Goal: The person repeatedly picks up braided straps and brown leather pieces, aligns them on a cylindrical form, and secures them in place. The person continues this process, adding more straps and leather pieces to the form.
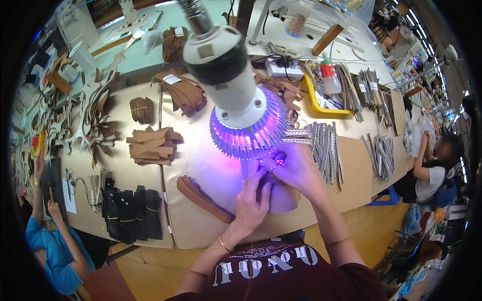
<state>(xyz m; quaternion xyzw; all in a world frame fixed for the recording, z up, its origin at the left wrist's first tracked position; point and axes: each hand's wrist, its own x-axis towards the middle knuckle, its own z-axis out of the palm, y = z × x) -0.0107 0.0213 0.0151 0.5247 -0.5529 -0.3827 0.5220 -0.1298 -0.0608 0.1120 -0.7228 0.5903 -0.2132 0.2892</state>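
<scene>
Under the purple glow of a finned lamp [251,125], my right hand [297,169] pinches a narrow braided strap [280,162]. My left hand [252,201] meets it from the left, its fingertips closed at the strap's end and its thumb raised. The lamp's lower rim is just above my fingers and hides part of what lies behind them. A silvery braided band [298,135] sticks out just beyond my right hand. Below both hands a rounded piece [281,198] lies on the table, tinted violet by the light.
Brown leather strips [203,198] lie left of my hands, with stacked brown pieces [154,145] farther left. Black bundles [131,213] sit at the near left. Braided straps [325,150] and a yellow tray [316,103] are to the right. Other people work at both sides.
</scene>
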